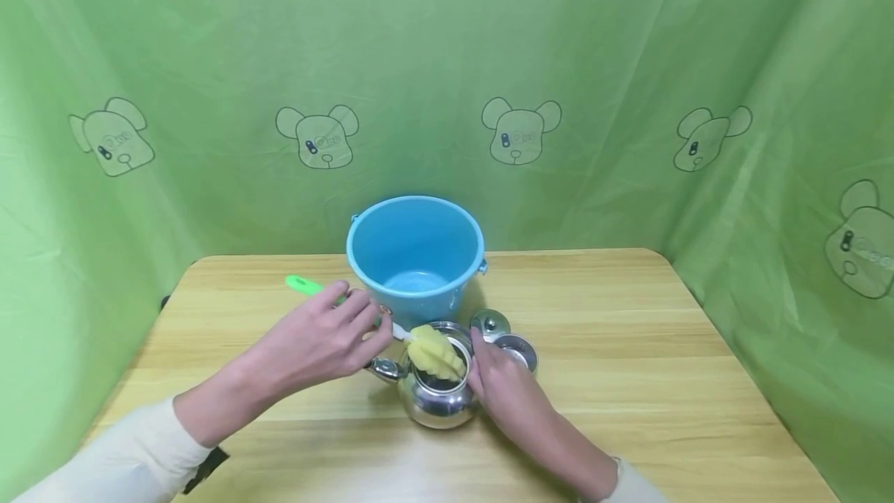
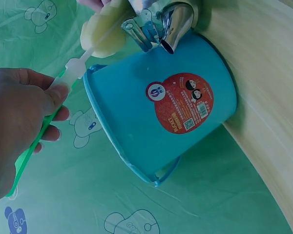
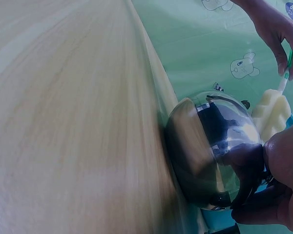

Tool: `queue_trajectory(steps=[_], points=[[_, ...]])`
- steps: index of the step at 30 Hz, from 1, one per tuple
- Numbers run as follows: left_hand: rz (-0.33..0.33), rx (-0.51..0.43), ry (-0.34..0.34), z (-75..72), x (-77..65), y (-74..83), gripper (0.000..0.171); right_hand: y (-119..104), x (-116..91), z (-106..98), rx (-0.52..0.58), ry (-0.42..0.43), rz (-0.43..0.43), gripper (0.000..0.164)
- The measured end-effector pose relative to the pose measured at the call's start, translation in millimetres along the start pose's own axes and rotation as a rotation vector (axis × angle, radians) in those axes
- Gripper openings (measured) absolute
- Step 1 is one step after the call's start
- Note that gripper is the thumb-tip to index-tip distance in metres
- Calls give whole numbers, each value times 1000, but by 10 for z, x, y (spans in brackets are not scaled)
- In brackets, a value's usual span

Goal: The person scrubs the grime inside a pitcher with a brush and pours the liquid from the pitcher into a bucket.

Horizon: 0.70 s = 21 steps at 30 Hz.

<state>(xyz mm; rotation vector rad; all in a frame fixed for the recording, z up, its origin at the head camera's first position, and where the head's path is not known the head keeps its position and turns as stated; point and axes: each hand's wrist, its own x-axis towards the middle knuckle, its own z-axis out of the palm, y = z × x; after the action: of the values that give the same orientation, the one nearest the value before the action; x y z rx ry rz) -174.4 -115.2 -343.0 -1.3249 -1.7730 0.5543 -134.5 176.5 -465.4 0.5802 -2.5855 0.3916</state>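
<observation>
My left hand point(image 1: 335, 332) grips the green handle point(image 1: 303, 284) of a sponge brush. Its yellow sponge head point(image 1: 434, 352) is over the mouth of a shiny metal teapot point(image 1: 440, 410), and the left wrist view shows the sponge outside the pot. The teapot stands on the table, its spout point(image 1: 386, 368) pointing left. On the pot's right side, my right hand point(image 1: 510, 394) holds it near the rim; thumb and fingers point(image 3: 263, 207) show against it in the right wrist view. What they close on there is partly hidden.
A light blue bucket point(image 1: 415, 204) stands right behind the teapot. A metal lid with a knob point(image 1: 491, 323) and a small round metal container point(image 1: 531, 352) lie beside my right hand. The wooden table point(image 1: 628, 394) ends at a green curtain point(image 1: 419, 37) with bear outlines.
</observation>
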Motion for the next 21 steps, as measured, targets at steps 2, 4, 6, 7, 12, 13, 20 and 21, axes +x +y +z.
queue_trajectory(steps=[2, 4, 6, 7, 12, 13, 20, 21], points=[[-6, -4, 8, -4, -9, 1, 35, 1, 0, -2, -1, 1, 0, 49], [-6, -4, 7, -7, -20, -1, 36, -1, 2, -2, -1, 2, 1, 49], [-7, -6, -1, -9, -32, 0, 37, -2, 2, -2, 1, 3, 2, 50], [-9, -7, -4, -9, -40, 1, 37, -2, 2, -3, 2, 4, 1, 50], [-28, -17, 1, -6, -80, 1, 37, -1, 5, 0, 4, 13, -6, 49], [-32, -19, 6, -5, -87, -1, 36, 0, 4, 1, 5, 14, -5, 49], [-59, -28, 31, -4, -135, -24, 32, 4, 2, 13, -3, 18, -3, 49], [-62, -29, 29, -6, -143, -26, 32, 4, 3, 15, -5, 19, -5, 49]])
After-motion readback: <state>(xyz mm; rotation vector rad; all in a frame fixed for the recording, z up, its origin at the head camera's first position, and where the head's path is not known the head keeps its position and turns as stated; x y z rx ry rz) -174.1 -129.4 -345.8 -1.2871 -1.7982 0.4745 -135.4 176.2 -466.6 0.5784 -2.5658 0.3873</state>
